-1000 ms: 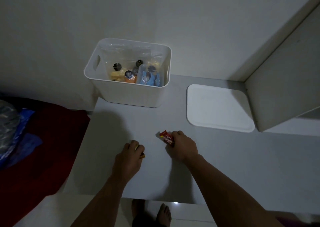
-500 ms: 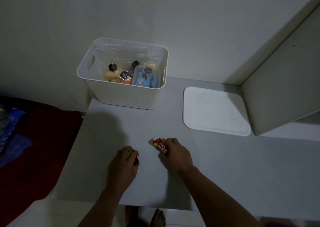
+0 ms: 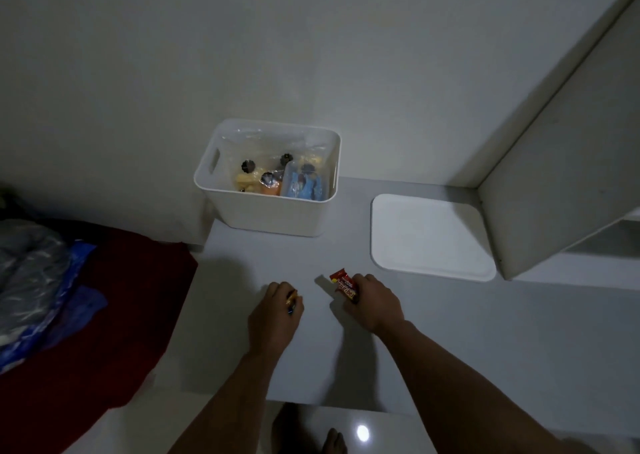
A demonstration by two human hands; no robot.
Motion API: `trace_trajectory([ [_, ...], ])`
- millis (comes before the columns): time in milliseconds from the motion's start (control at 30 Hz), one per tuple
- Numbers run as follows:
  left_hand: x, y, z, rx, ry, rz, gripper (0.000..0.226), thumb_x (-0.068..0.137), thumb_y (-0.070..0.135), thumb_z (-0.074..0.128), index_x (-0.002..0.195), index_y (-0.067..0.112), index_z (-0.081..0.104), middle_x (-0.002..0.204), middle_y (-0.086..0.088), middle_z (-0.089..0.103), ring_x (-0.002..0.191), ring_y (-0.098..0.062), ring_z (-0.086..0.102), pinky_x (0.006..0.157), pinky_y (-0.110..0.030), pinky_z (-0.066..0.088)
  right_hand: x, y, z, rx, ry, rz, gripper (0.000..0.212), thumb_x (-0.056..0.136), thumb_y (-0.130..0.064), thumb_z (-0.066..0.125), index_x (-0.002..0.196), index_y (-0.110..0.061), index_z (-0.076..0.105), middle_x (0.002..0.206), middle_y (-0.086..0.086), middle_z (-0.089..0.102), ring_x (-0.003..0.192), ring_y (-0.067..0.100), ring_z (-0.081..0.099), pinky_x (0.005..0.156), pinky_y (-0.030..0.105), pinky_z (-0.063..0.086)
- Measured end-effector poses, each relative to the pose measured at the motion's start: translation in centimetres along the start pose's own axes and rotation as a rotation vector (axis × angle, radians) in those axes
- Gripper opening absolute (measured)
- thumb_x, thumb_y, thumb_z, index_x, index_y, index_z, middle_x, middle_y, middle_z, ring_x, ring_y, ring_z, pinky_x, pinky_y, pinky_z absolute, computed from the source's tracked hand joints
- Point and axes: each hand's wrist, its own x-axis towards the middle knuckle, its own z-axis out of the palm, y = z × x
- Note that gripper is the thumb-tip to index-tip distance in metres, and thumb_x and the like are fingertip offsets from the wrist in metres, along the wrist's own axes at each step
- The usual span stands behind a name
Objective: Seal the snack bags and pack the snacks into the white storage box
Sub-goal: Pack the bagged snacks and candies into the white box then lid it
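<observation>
The white storage box [image 3: 270,214] stands at the back of the white table [image 3: 450,332], against the wall. Inside it lie clear snack bags [image 3: 273,173] with yellow, orange and blue contents. My right hand [image 3: 372,301] grips a small red snack packet [image 3: 343,284] low over the table, one end sticking out to the left. My left hand [image 3: 275,315] is curled round a small gold-coloured wrapped snack [image 3: 291,300], mostly hidden in the fingers.
The box's flat white lid [image 3: 429,235] lies on the table to the right of the box. A slanted white panel [image 3: 561,162] rises at the right. A dark red cloth [image 3: 86,332] and blue plastic bag [image 3: 41,287] lie left of the table.
Both hands keep hold of their snacks near the table's front. The view has shifted a little; the hands have barely moved relative to the table.
</observation>
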Motion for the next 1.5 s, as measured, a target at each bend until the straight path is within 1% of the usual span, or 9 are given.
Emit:
trace_trajectory([
  [333,8.7,11.8,-13.6,-0.239,0.121,-0.029,0.015,0.100,0.037,0.053,0.099,0.022,0.057,0.093,0.002,0.064,0.083,-0.019,0.059,0.070,-0.031,0.043,2.5,-8.3,-14.2,0.196,0.190,-0.111,0.029,0.081,-0.041,0.070,0.105,-0.025,0.063,0.101,0.002,0.072,0.092,0.025,0.066,0.078,0.038,0.055],
  [467,13.3,13.5,-18.2,-0.325,0.123,-0.099,0.015,0.098,0.026,0.052,0.088,0.014,0.053,0.083,-0.003,0.059,0.077,-0.023,0.052,0.067,-0.032,0.038,5.1,-12.9,-17.4,0.262,0.214,-0.193,0.025,0.081,-0.035,0.072,0.104,-0.024,0.068,0.100,0.005,0.073,0.091,0.026,0.068,0.075,0.034,0.053],
  [633,19.5,12.1,-20.8,-0.403,0.074,-0.198,0.022,0.093,0.017,0.051,0.072,0.014,0.051,0.069,-0.004,0.056,0.075,-0.027,0.057,0.064,-0.032,0.039,9.7,-18.6,-18.4,0.216,0.121,-0.277,0.036,0.085,-0.036,0.075,0.114,-0.016,0.069,0.106,0.009,0.073,0.097,0.027,0.067,0.079,0.030,0.049],
  [767,25.0,8.7,-20.1,-0.361,0.051,-0.278,0.022,0.092,0.024,0.051,0.093,0.009,0.067,0.094,-0.014,0.069,0.092,-0.035,0.065,0.082,-0.039,0.051,14.9,-22.0,-17.1,0.186,0.001,-0.229,0.031,0.079,-0.037,0.081,0.103,-0.020,0.069,0.092,0.005,0.071,0.084,0.023,0.068,0.066,0.027,0.047],
  [867,28.3,5.9,-19.3,-0.344,0.023,-0.330,0.021,0.092,0.024,0.050,0.095,0.011,0.066,0.097,-0.013,0.069,0.088,-0.031,0.062,0.079,-0.035,0.049,19.0,-23.6,-15.0,0.177,-0.076,-0.164,0.031,0.080,-0.032,0.079,0.106,-0.020,0.070,0.093,0.004,0.070,0.085,0.022,0.069,0.065,0.027,0.050],
  [1000,32.1,2.9,-18.4,-0.323,-0.078,-0.423,0.031,0.088,0.030,0.047,0.100,0.005,0.062,0.099,-0.017,0.066,0.089,-0.034,0.059,0.076,-0.034,0.042,22.6,-25.5,-12.5,0.127,-0.167,-0.104,0.055,0.086,-0.032,0.076,0.133,-0.010,0.058,0.125,0.012,0.065,0.117,0.030,0.061,0.098,0.037,0.051],
  [1100,33.6,2.5,-18.4,-0.314,-0.182,-0.450,0.026,0.094,0.026,0.045,0.083,0.006,0.058,0.090,-0.015,0.058,0.090,-0.033,0.056,0.079,-0.033,0.043,24.0,-25.9,-11.9,0.166,-0.195,-0.055,0.074,0.089,-0.029,0.074,0.151,-0.009,0.040,0.148,0.017,0.051,0.131,0.034,0.052,0.108,0.041,0.046],
  [1333,34.0,5.0,-16.5,-0.269,-0.254,-0.337,0.033,0.099,0.031,0.045,0.102,0.004,0.065,0.087,-0.010,0.062,0.073,-0.021,0.055,0.067,-0.031,0.044,24.0,-22.1,-14.7,0.308,0.109,-0.032,0.029,0.085,-0.020,0.069,0.113,-0.017,0.072,0.112,0.008,0.073,0.102,0.024,0.068,0.084,0.027,0.051],
  [1500,32.0,13.0,-13.1,-0.283,-0.276,-0.173,0.027,0.099,0.029,0.044,0.093,0.009,0.062,0.106,-0.014,0.068,0.089,-0.030,0.059,0.077,-0.032,0.042,20.8,-16.0,-17.4,0.353,0.410,0.036,0.018,0.090,-0.026,0.062,0.104,-0.022,0.072,0.100,-0.001,0.075,0.089,0.019,0.067,0.079,0.029,0.053],
])
